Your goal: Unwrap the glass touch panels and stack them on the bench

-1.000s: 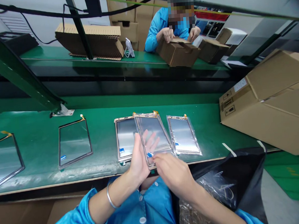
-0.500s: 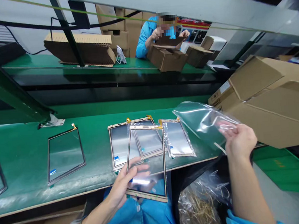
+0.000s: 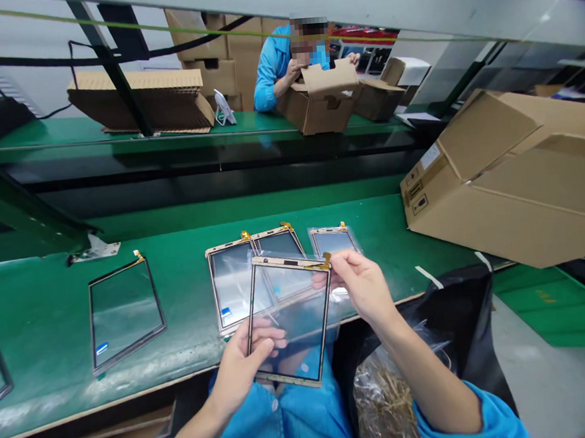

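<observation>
The left hand [image 3: 243, 369] pinches the lower left edge of a clear glass panel [image 3: 293, 302], thin gold-and-black frame, gold tab at its top right, held over the green bench's [image 3: 188, 306] near edge; the right hand's [image 3: 364, 284] grip clasps that top right corner

Our green-matted workbench [image 3: 182, 213] carries two black-framed glass panels [image 3: 126, 311] at left, three gold-framed glass panels [image 3: 229, 283] in the middle, a white metal bracket [image 3: 94, 249] and a brown cardboard box [image 3: 510, 184] at right.
</observation>
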Demonstrator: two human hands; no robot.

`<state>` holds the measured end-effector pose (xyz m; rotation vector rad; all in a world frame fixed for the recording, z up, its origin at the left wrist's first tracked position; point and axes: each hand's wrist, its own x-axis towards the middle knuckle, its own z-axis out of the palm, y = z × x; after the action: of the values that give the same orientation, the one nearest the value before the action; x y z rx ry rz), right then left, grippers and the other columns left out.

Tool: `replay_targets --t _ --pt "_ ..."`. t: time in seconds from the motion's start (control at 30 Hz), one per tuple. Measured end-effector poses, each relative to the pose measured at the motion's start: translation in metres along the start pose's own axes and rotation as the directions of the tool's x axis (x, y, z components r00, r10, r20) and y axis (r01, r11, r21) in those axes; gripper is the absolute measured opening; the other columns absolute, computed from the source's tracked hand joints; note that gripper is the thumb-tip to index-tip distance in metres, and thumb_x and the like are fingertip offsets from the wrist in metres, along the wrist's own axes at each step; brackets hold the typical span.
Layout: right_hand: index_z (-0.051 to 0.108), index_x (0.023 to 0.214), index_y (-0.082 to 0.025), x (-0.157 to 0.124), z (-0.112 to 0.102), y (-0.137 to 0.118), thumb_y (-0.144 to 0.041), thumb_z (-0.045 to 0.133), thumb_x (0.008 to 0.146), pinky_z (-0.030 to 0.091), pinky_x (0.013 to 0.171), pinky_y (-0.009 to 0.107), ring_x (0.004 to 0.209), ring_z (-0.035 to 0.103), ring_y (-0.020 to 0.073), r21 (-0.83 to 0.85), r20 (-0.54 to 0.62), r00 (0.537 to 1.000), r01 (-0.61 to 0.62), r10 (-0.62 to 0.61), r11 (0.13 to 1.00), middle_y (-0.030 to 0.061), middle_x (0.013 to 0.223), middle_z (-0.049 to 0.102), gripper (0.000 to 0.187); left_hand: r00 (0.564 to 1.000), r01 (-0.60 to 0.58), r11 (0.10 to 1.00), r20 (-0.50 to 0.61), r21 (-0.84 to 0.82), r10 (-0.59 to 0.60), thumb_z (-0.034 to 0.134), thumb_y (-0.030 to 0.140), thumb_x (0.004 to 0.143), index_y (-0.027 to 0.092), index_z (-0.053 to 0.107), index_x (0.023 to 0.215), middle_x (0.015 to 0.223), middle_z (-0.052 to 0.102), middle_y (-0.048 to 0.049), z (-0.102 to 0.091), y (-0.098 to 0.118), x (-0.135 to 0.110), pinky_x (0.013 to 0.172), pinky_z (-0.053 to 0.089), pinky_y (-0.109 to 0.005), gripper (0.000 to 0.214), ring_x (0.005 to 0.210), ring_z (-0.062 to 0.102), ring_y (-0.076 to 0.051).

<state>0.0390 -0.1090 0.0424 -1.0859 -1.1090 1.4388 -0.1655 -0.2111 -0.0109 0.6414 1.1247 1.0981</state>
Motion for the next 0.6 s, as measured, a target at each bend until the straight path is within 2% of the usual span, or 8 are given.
replay_targets --t 0.07,0.17,0.23,0.3,0.37,0.43,0.5,0.6 --pt "0.055 0.071 -0.021 0.004 0.004 0.010 -0.055 0.074 0.067 0.048 0.043 0.022 0.043 0.059 0.0124 0.107 -0.006 0.999 -0.047 0.048 0.993 -0.0040 0.050 0.062 0.039 0.995 -0.090 0.996 -0.046 0.009 0.090 0.079 0.030 0.069 0.019 0.056 0.112 0.079 0.074 -0.0051 0.006 0.001 -0.003 0.073 0.051 -0.030 0.050 0.073 0.069 -0.020" --pt "0.055 0.062 -0.019 0.004 0.020 0.039 -0.050 0.079 0.061 0.044 0.040 0.019 0.040 0.053 0.0094 0.224 0.035 0.988 -0.154 0.150 0.963 -0.0044 0.046 0.057 0.039 0.967 -0.229 0.974 -0.113 0.004 0.228 0.077 0.027 0.071 0.024 0.030 0.142 0.070 0.071 0.0006 0.016 0.008 -0.013 0.074 0.050 -0.032 0.086 0.066 0.067 -0.019" --pt "0.052 0.055 -0.018 -0.002 0.030 0.059 -0.050 0.080 0.058 0.039 0.035 0.018 0.036 0.048 0.0083 0.244 0.060 0.977 -0.215 0.206 0.946 -0.0039 0.041 0.054 0.042 0.926 -0.335 0.942 -0.175 0.021 0.334 0.077 0.024 0.070 0.030 0.009 0.149 0.065 0.067 0.0041 0.017 0.016 -0.019 0.070 0.050 -0.033 0.104 0.061 0.064 -0.019" --pt "0.050 0.053 -0.018 -0.011 0.035 0.073 -0.052 0.078 0.059 0.035 0.031 0.018 0.033 0.045 0.0077 0.270 0.055 0.970 -0.241 0.235 0.932 -0.0039 0.040 0.052 0.045 0.882 -0.422 0.906 -0.213 0.039 0.420 0.078 0.022 0.069 0.037 0.006 0.148 0.063 0.065 0.0063 0.013 0.024 -0.021 0.065 0.050 -0.031 0.108 0.057 0.062 -0.018" --pt "0.049 0.057 -0.019 -0.023 0.032 0.078 -0.053 0.076 0.063 0.036 0.032 0.018 0.034 0.046 0.0075 0.313 0.009 0.971 -0.230 0.240 0.921 -0.0044 0.044 0.053 0.044 0.887 -0.432 0.902 -0.171 0.017 0.429 0.081 0.025 0.065 0.039 0.037 0.137 0.062 0.063 0.0056 0.005 0.030 -0.017 0.060 0.049 -0.028 0.086 0.055 0.059 -0.016" --pt "0.049 0.062 -0.019 -0.037 0.023 0.075 -0.053 0.074 0.066 0.039 0.036 0.017 0.038 0.050 0.0075 0.354 -0.073 0.971 -0.187 0.226 0.916 -0.0043 0.050 0.056 0.042 0.938 -0.342 0.939 -0.071 -0.042 0.339 0.084 0.032 0.061 0.028 0.066 0.097 0.061 0.060 0.0030 0.000 0.032 -0.008 0.056 0.047 -0.026 0.041 0.055 0.056 -0.014" --pt "0.050 0.067 -0.020 -0.051 0.012 0.071 -0.053 0.073 0.069 0.042 0.039 0.017 0.042 0.053 0.0078 0.388 -0.163 0.963 -0.135 0.213 0.912 -0.0039 0.055 0.058 0.040 0.974 -0.224 0.969 -0.004 -0.100 0.225 0.085 0.041 0.058 0.020 0.063 0.065 0.066 0.061 -0.0001 0.001 0.030 0.003 0.059 0.049 -0.025 0.031 0.064 0.059 -0.015" --pt "0.053 0.072 -0.020 -0.068 -0.013 0.067 -0.052 0.067 0.075 0.044 0.041 0.020 0.047 0.056 0.0102 0.249 -0.430 0.899 0.032 0.080 0.968 -0.0015 0.059 0.060 0.035 0.972 -0.236 0.960 -0.048 -0.148 0.232 0.086 0.045 0.052 0.022 0.058 0.052 0.093 0.066 0.0006 0.000 0.026 0.017 0.080 0.053 -0.033 0.037 0.106 0.058 -0.025"
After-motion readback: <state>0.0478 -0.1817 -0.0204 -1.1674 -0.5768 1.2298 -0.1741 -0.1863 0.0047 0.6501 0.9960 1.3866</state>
